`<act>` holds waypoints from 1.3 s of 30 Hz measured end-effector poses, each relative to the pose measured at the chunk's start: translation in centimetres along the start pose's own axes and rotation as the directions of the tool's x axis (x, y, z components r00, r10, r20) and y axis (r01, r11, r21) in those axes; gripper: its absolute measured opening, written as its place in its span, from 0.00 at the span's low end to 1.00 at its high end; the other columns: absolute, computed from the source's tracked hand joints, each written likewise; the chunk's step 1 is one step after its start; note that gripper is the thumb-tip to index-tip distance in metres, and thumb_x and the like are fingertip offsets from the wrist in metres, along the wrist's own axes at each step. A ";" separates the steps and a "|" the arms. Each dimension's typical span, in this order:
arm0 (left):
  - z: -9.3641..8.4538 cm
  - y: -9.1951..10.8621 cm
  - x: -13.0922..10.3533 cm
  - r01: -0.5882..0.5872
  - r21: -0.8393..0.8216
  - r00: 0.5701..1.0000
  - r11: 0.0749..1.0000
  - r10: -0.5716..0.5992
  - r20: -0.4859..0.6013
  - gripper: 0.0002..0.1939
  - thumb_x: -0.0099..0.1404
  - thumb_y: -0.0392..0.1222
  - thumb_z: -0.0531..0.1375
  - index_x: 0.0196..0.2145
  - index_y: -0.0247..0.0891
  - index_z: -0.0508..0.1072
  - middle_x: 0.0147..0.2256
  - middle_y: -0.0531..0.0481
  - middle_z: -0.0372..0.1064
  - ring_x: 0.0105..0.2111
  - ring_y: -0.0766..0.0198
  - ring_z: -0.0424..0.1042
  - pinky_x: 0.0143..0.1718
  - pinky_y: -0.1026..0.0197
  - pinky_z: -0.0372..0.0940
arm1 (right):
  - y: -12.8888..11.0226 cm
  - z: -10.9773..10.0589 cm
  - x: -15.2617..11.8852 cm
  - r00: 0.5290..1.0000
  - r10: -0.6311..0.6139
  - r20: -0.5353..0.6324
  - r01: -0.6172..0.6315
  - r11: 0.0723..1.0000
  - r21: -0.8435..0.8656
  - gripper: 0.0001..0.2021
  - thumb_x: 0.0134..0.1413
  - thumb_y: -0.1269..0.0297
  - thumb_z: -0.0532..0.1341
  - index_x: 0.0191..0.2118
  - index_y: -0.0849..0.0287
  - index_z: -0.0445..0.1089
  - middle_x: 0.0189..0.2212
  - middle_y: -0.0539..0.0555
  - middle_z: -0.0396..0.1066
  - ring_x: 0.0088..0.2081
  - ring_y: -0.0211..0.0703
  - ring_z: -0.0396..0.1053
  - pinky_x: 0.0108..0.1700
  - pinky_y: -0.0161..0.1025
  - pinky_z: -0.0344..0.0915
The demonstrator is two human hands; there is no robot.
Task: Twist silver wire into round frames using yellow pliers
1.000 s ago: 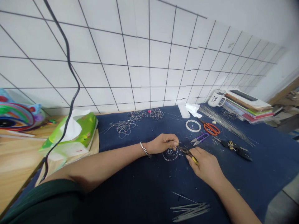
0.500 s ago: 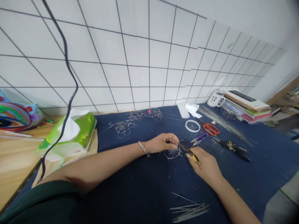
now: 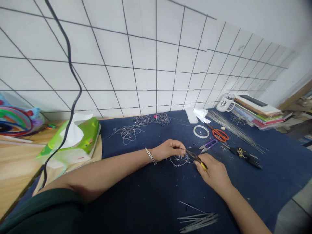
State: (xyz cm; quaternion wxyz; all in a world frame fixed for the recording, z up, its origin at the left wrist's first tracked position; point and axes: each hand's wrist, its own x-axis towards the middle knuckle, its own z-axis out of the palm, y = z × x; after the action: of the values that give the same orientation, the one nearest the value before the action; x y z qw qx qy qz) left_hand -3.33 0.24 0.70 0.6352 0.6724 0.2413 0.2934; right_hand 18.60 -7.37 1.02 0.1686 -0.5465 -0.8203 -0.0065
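My left hand [image 3: 170,150], with a silver bangle on its wrist, pinches a looped piece of thin wire strung with small pinkish beads [image 3: 178,165]. The loops hang below its fingertips, just over the dark blue cloth. Wrapped around the yellow handles of a pair of pliers [image 3: 196,157] is my right hand [image 3: 214,170]. The pliers' dark jaws point left and reach the wire at my left fingertips. Whether the jaws are closed on the wire is too small to tell.
Coiled wire bundles [image 3: 129,134] lie near the wall. To the right are purple snips [image 3: 208,145], orange-handled scissors [image 3: 220,134], a white ring dish [image 3: 201,131], black cutters [image 3: 246,156] and long wires [image 3: 234,128]. Short wires [image 3: 198,221] lie in front; a tissue pack [image 3: 85,143] stands left.
Hardly anything differs. The beaded wire loops and my left fingers have shifted very slightly; the pliers stay in my right hand at the same spot.
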 end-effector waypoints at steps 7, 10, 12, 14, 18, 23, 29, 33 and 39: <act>0.0 0.2 0.0 0.005 0.082 1.000 0.997 -0.004 -0.011 0.12 0.56 0.44 0.59 0.30 0.29 0.72 0.25 0.51 0.65 0.24 0.72 0.59 0.27 0.68 0.55 | 0.3 -0.2 0.0 0.999 -0.028 0.015 0.028 0.999 0.026 0.09 0.56 0.61 0.50 0.38 0.56 0.64 0.30 0.53 0.67 0.33 0.41 0.66 0.34 0.36 0.61; 0.0 0.1 0.0 0.006 0.114 1.000 0.994 -0.004 -0.016 0.12 0.56 0.44 0.59 0.30 0.30 0.72 0.24 0.52 0.64 0.23 0.73 0.58 0.25 0.69 0.54 | 0.2 -0.4 0.1 0.999 -0.038 0.033 0.037 0.999 0.024 0.09 0.55 0.61 0.50 0.39 0.56 0.64 0.30 0.53 0.67 0.33 0.41 0.66 0.34 0.36 0.61; 0.1 0.0 0.0 0.002 0.119 1.000 0.993 0.000 -0.018 0.12 0.56 0.45 0.59 0.30 0.30 0.72 0.24 0.52 0.64 0.23 0.73 0.57 0.25 0.69 0.54 | 0.2 -0.5 0.1 0.998 -0.045 0.048 0.044 0.999 0.012 0.10 0.55 0.61 0.50 0.39 0.56 0.64 0.30 0.53 0.66 0.33 0.42 0.65 0.34 0.37 0.61; 0.1 -0.1 0.0 -0.001 0.132 1.000 0.991 0.004 -0.022 0.12 0.56 0.45 0.58 0.30 0.30 0.71 0.24 0.52 0.64 0.23 0.73 0.57 0.25 0.69 0.54 | 0.1 -0.6 0.2 0.997 -0.054 0.055 0.055 0.998 -0.017 0.10 0.56 0.61 0.50 0.39 0.57 0.64 0.31 0.54 0.66 0.34 0.42 0.65 0.35 0.37 0.61; 0.2 -0.3 -0.2 -0.028 0.173 0.998 0.985 0.035 -0.042 0.11 0.56 0.44 0.58 0.30 0.30 0.70 0.24 0.53 0.63 0.23 0.73 0.57 0.25 0.70 0.54 | 0.1 -0.6 0.2 0.996 -0.080 0.033 0.083 0.991 -0.104 0.10 0.56 0.62 0.50 0.39 0.58 0.64 0.31 0.55 0.65 0.36 0.44 0.64 0.38 0.39 0.60; 0.4 -0.3 -0.3 -0.079 0.236 0.993 0.969 0.096 -0.063 0.09 0.57 0.41 0.57 0.29 0.30 0.70 0.24 0.53 0.62 0.23 0.74 0.58 0.25 0.70 0.54 | 0.1 -0.7 0.1 0.995 -0.101 0.020 0.103 0.974 -0.202 0.11 0.55 0.63 0.50 0.38 0.60 0.65 0.31 0.56 0.64 0.36 0.44 0.62 0.39 0.40 0.58; 0.6 -0.2 -0.4 -0.102 0.261 0.990 0.960 0.124 -0.068 0.09 0.57 0.41 0.57 0.29 0.30 0.70 0.25 0.52 0.63 0.24 0.73 0.59 0.26 0.70 0.55 | 0.0 -1.0 0.1 0.993 -0.116 0.019 0.117 0.959 -0.256 0.11 0.56 0.64 0.49 0.38 0.60 0.66 0.31 0.56 0.63 0.36 0.44 0.61 0.38 0.39 0.57; 0.4 0.0 -0.4 -0.097 0.285 0.994 0.954 0.107 -0.021 0.10 0.57 0.42 0.57 0.30 0.29 0.70 0.25 0.51 0.65 0.25 0.73 0.60 0.26 0.70 0.56 | 0.1 -0.9 0.1 0.991 -0.129 0.023 0.131 0.952 -0.278 0.09 0.55 0.64 0.50 0.37 0.60 0.66 0.30 0.55 0.62 0.35 0.43 0.60 0.37 0.38 0.56; -0.2 -0.2 -0.2 -0.067 0.288 0.997 0.955 0.053 0.056 0.12 0.57 0.43 0.58 0.32 0.29 0.71 0.27 0.50 0.67 0.26 0.72 0.62 0.28 0.70 0.57 | 0.3 -0.9 0.2 0.987 -0.153 0.042 0.159 0.938 -0.307 0.09 0.55 0.64 0.51 0.37 0.59 0.66 0.30 0.55 0.62 0.34 0.43 0.58 0.38 0.39 0.55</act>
State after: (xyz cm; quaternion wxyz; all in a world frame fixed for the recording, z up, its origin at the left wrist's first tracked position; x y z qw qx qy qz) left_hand -3.60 0.20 0.51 0.5262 0.7720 0.2462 0.2579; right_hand 19.03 -7.28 1.91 0.0725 -0.4996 -0.8512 -0.1437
